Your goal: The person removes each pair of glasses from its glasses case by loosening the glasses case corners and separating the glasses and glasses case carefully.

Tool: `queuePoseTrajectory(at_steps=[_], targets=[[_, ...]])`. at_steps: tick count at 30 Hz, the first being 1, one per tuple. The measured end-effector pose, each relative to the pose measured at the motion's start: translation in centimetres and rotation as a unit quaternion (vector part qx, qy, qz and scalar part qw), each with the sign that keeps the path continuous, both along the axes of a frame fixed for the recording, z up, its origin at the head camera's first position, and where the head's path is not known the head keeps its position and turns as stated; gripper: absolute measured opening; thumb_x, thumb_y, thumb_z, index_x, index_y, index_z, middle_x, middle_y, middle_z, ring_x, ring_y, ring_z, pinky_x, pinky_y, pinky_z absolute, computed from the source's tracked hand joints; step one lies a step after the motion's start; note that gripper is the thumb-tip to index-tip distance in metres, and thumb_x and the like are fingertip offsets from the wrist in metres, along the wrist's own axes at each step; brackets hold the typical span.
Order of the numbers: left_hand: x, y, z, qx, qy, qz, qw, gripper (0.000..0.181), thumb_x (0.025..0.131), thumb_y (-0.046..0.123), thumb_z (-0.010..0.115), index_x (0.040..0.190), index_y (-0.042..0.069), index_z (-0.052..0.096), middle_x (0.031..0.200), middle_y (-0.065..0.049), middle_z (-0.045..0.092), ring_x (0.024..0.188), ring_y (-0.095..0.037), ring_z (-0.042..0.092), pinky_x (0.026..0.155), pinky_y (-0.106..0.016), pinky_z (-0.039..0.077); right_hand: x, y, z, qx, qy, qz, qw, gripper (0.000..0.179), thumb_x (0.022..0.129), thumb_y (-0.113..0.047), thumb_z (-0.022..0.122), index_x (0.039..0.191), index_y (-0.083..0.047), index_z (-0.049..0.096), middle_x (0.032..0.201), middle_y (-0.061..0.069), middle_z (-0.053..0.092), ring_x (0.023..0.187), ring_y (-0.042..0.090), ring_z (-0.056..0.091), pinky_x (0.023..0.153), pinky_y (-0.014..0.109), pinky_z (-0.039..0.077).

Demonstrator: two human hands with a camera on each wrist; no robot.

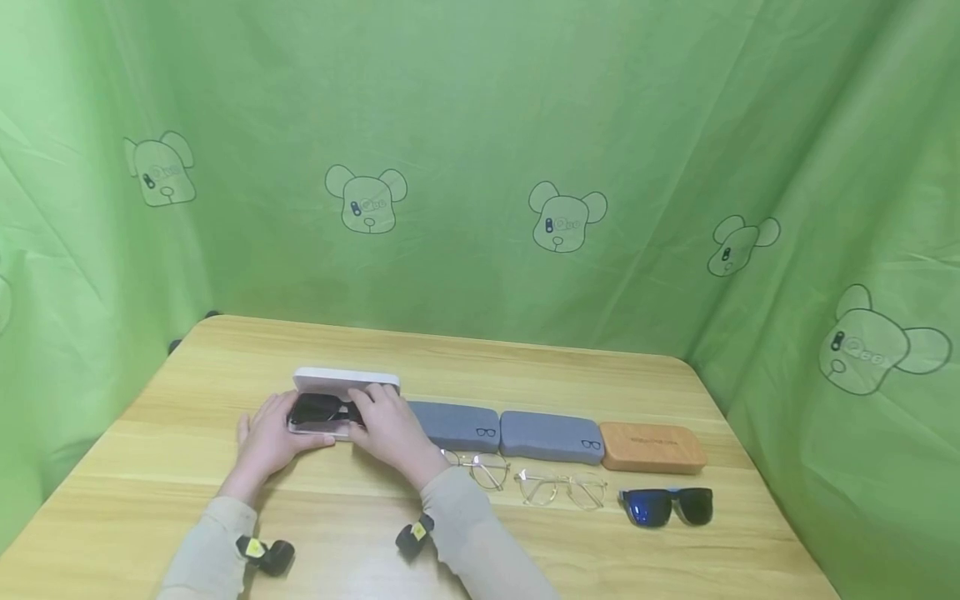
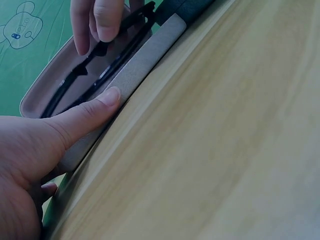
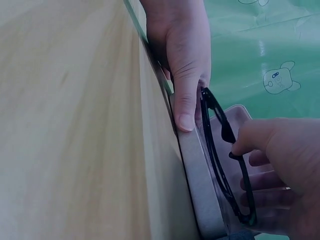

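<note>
An eyeglass case (image 1: 347,377), pale outside and pinkish inside, lies with its lid raised at the left of the table. Black-framed sunglasses (image 1: 317,407) sit in it, slightly tilted. My left hand (image 1: 268,440) grips the case's left end; its thumb lies on the front wall (image 3: 197,180) and most of its other fingers are hidden. With my right hand (image 1: 392,429) I hold the sunglasses around the bridge. In the right wrist view the thumb touches the black frame (image 3: 212,150), while the other fingers (image 3: 262,180) extend behind it inside the case.
Two grey-blue cases (image 1: 459,423) and an orange-brown case (image 1: 652,447) continue the row rightward. Before them lie two pairs of thin-framed eyeglasses (image 1: 489,472) and blue-lensed sunglasses (image 1: 649,507). A green curtain (image 1: 465,283) surrounds the wooden table (image 1: 337,508).
</note>
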State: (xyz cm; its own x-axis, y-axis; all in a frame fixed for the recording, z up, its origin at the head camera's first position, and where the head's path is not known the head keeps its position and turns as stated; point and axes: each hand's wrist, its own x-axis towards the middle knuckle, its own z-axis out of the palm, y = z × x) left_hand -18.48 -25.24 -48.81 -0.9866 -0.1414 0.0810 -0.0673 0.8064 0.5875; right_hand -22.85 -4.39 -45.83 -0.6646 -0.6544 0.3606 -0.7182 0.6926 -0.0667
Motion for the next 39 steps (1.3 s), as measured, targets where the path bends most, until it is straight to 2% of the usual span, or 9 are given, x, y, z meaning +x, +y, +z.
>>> queuePoseTrajectory(at_steps=[8,18,31,39], targets=[[-0.1,-0.1,0.0,0.000,0.006,-0.002,1.0000,0.108,0.064,0.063,0.080,0.147,0.009,0.037,0.150,-0.024,0.041,0.141,-0.051,0.025,0.109,-0.078,-0.002,0.5,-0.1,0.8,-0.014,-0.016,-0.014,0.9997,0.049,0.087,-0.034,0.066,0.131,-0.015,0.059,0.116,0.001,0.063,0.104,0.017,0.059,0.091,0.029,0.053],[-0.1,0.1,0.2,0.003,0.006,0.000,1.0000,0.107,0.062,0.066,0.079,0.146,0.013,0.040,0.150,-0.020,0.043,0.141,-0.048,0.028,0.109,-0.078,-0.002,0.8,0.2,1.3,-0.037,0.005,-0.016,0.9991,0.039,0.085,-0.032,0.066,0.121,-0.016,0.064,0.106,0.000,0.061,0.094,0.014,0.057,0.083,0.026,0.052],[-0.3,0.0,0.1,-0.016,-0.001,0.002,0.9999,0.108,0.061,0.074,0.075,0.145,0.015,0.042,0.150,-0.018,0.044,0.140,-0.049,0.029,0.107,-0.080,0.001,1.8,0.8,2.1,-0.054,0.011,-0.010,0.9984,0.037,0.083,-0.035,0.070,0.115,-0.018,0.064,0.104,0.000,0.060,0.093,0.015,0.055,0.077,0.026,0.050],[0.1,0.0,0.1,-0.028,0.015,-0.004,0.9995,0.101,0.066,0.058,0.081,0.144,0.007,0.041,0.150,-0.025,0.040,0.140,-0.052,0.025,0.108,-0.079,0.001,2.6,1.4,2.6,-0.034,0.022,0.006,0.9992,0.038,0.082,-0.032,0.069,0.116,-0.017,0.064,0.105,0.000,0.061,0.095,0.015,0.056,0.082,0.027,0.053]])
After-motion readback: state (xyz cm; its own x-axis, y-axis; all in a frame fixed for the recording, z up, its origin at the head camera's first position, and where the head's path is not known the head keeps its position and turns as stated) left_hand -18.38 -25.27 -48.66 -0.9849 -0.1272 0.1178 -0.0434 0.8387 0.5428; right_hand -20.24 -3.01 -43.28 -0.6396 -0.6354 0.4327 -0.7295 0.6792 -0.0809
